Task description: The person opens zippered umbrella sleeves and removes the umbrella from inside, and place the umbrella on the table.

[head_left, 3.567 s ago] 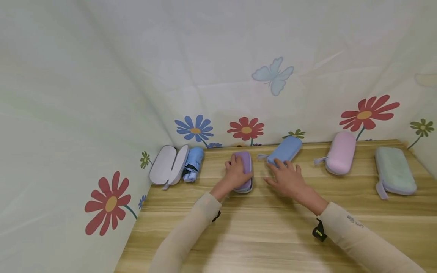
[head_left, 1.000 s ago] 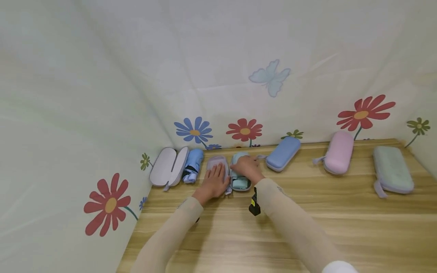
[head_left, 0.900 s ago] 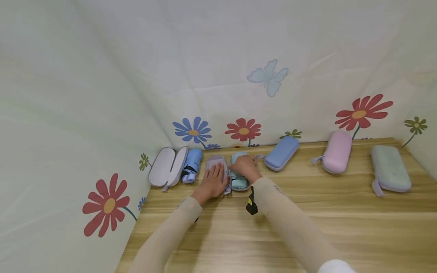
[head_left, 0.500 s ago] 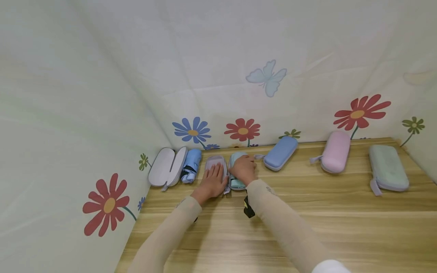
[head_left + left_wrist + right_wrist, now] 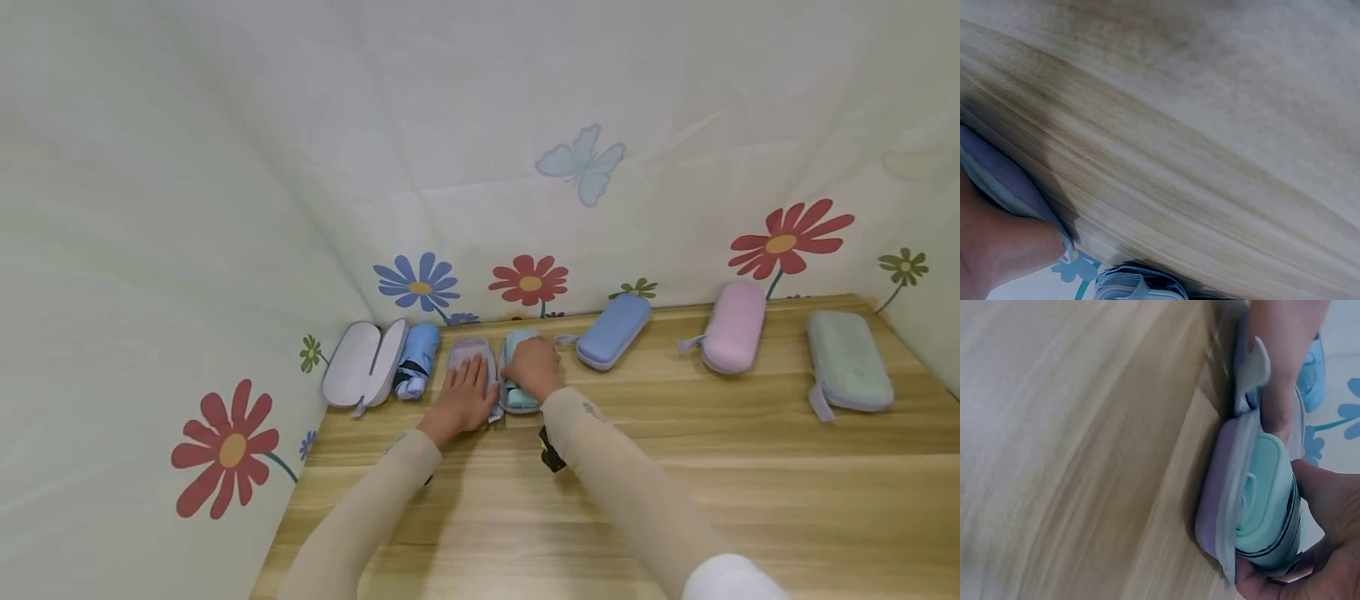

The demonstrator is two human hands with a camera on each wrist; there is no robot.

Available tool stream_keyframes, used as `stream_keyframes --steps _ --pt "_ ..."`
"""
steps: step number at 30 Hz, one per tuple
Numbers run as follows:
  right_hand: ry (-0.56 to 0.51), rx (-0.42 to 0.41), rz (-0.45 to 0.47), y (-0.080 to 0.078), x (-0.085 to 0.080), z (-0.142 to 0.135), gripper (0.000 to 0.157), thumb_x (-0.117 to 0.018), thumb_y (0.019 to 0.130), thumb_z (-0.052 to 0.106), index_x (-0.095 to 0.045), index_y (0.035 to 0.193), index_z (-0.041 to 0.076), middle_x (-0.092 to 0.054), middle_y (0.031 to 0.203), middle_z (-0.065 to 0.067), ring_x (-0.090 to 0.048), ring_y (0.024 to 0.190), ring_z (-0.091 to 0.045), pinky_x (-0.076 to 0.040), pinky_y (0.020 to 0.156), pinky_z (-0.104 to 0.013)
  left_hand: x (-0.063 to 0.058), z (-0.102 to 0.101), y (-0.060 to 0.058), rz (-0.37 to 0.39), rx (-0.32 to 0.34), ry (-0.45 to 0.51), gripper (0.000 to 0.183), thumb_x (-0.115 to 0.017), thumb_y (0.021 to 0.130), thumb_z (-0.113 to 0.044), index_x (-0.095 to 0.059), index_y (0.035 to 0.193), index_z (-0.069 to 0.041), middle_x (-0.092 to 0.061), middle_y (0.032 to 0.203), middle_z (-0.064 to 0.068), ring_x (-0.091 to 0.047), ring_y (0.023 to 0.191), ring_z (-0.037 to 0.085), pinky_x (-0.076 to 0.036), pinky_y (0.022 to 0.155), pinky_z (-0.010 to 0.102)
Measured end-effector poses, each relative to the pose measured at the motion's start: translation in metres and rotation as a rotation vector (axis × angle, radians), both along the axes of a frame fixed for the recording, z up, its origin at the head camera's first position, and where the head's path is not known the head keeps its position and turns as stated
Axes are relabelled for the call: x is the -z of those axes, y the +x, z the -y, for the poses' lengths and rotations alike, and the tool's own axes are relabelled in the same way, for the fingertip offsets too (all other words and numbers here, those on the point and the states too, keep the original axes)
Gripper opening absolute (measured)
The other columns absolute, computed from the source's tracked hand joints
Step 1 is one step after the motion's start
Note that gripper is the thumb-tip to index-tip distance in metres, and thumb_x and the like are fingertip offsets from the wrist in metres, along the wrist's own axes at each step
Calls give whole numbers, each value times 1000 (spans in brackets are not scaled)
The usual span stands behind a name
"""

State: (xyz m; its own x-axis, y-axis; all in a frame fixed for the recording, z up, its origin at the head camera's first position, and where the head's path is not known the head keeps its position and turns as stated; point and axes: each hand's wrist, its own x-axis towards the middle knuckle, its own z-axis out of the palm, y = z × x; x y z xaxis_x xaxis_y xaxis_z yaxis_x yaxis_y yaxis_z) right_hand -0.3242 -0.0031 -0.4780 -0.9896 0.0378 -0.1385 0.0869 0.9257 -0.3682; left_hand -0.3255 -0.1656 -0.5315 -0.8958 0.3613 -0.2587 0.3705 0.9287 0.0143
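Note:
A purple case (image 5: 1213, 494) lies unzipped on the table, its two halves spread side by side. My left hand (image 5: 463, 402) rests flat, fingers straight, on the left half (image 5: 471, 347) of that case. In the right half sits a mint folded umbrella (image 5: 1269, 494), its handle end toward me. My right hand (image 5: 534, 367) grips the umbrella from above, with thumb on one side and fingers on the other in the right wrist view. Most of the umbrella is hidden under this hand in the head view. A cloth pull tab (image 5: 1254, 372) stands up between the halves.
To the left are a blue folded umbrella (image 5: 417, 360) and an opened pale case (image 5: 348, 372). On the right lie a blue case (image 5: 615, 330), a pink case (image 5: 735, 328) and a green case (image 5: 851, 363). A flowered curtain (image 5: 465, 200) rises behind the table's back edge.
Earlier my left hand lay on the purple case's upturned lid; the case has since been spread apart. My right hand moved left from the blue case onto the mint umbrella and now covers more of it.

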Motion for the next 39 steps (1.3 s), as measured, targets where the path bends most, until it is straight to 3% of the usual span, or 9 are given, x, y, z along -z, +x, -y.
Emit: stream_keyframes --steps 4,12,18,23,27,31,34,39 --pt "-25 -27 -13 -2 0 -3 61 -76 90 45 -68 120 -7 -66 124 -22 -61 116 -36 -51 99 -48 -2 0 3 -2 -10 1 69 -10 109 -50 1 164 -9 4 171 10 4 157 30 0 124 51" --pt "-16 -47 -9 -1 3 -18 52 -77 89 45 -72 111 -2 -70 112 -18 -66 102 -33 -55 89 -46 -1 -8 4 1 18 16 71 -11 109 -52 -1 164 -9 3 171 10 3 157 31 -1 124 52" --pt "-206 -39 -36 -6 7 -30 53 -75 89 45 -70 108 -4 -70 107 -19 -67 93 -32 -55 84 -45 11 0 -9 -35 -2 13 71 -11 108 -54 2 164 -12 4 171 7 5 157 28 1 124 51" --pt "-364 -16 -35 -3 -5 -43 63 -72 89 45 -63 122 -7 -69 113 -22 -68 92 -31 -55 81 -44 15 6 -16 -16 -16 47 72 -10 108 -56 3 164 -13 5 171 6 7 157 27 3 124 51" --pt "-370 -81 -59 12 -20 -48 70 -73 88 45 -56 134 -5 -69 117 -20 -68 91 -29 -56 79 -43 14 8 -21 4 -52 11 73 -9 107 -57 6 163 -13 9 171 5 10 156 26 5 124 50" --pt "-319 -166 -107 36 -27 -49 59 -78 84 42 -64 122 -1 -71 100 -13 -66 78 -24 -54 67 -38 12 7 -23 -18 -61 23 72 -11 108 -55 2 164 -11 4 171 8 6 157 29 2 124 51" --pt "-304 -223 -117 57 -28 -48 61 -80 81 40 -63 122 -2 -70 95 -11 -64 75 -21 -53 65 -37 16 7 -27 -40 -54 36 71 -11 109 -52 0 164 -10 2 171 9 4 157 30 1 124 52" --pt "-282 -286 -67 89 -29 -40 86 -84 79 38 -46 140 -10 -68 110 -18 -66 87 -25 -55 74 -42 23 5 -39 -62 -42 51 70 -8 109 -51 1 164 -9 3 171 10 5 157 30 4 124 51"
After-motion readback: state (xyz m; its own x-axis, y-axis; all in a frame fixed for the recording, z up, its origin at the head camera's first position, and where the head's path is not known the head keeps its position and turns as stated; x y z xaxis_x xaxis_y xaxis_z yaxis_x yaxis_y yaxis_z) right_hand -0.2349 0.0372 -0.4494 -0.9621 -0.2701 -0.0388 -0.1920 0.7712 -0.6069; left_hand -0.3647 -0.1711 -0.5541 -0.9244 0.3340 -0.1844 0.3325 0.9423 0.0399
